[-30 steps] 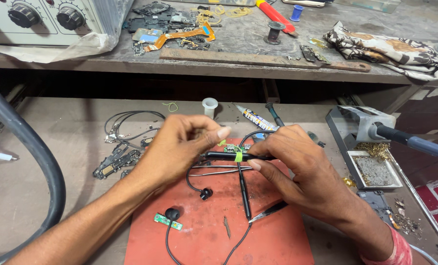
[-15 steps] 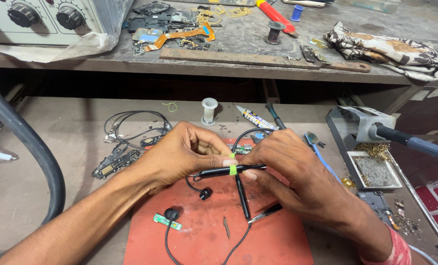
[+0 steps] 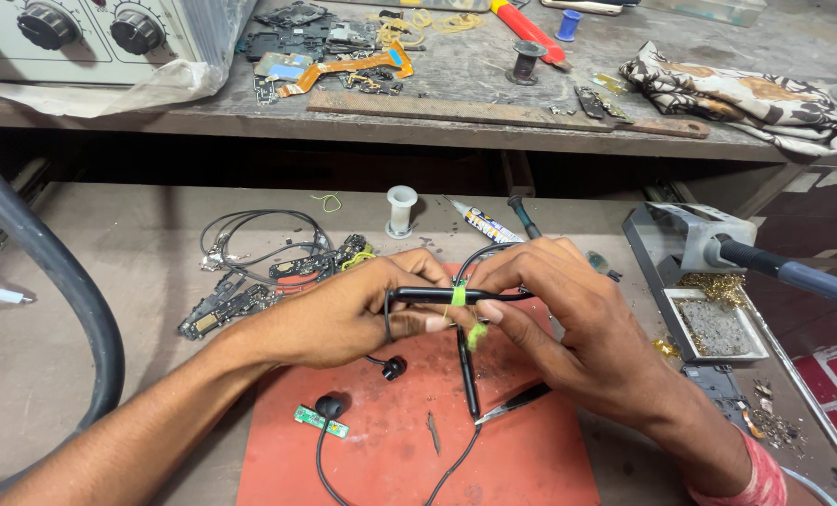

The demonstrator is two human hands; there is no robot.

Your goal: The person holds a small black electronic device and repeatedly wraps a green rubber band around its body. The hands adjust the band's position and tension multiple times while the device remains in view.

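Note:
Both hands meet over a red work mat (image 3: 390, 459). My left hand (image 3: 343, 319) pinches the left part of a thin black earphone neckband (image 3: 418, 294), which lies level between the hands. My right hand (image 3: 568, 328) grips its right part, fingers at a green tie (image 3: 458, 296) wrapped round the band, with a green tuft hanging just below. A black stem (image 3: 469, 379) runs down from the band to the mat. Two black earbuds (image 3: 395, 367) on thin wires and a small green circuit board (image 3: 322, 421) lie on the mat.
Tweezers (image 3: 517, 403) lie on the mat by my right wrist. A soldering iron stand (image 3: 695, 239) with a sponge tray stands at the right. Loose circuit boards and cables (image 3: 268, 281), a white spool (image 3: 400, 208) and a glue tube (image 3: 484, 223) lie behind. A thick black hose (image 3: 62, 290) curves at the left.
Both hands have come slightly lower and nearer with the neckband. My left fingers have curled in from an extended reach, and the green tuft now hangs below the band.

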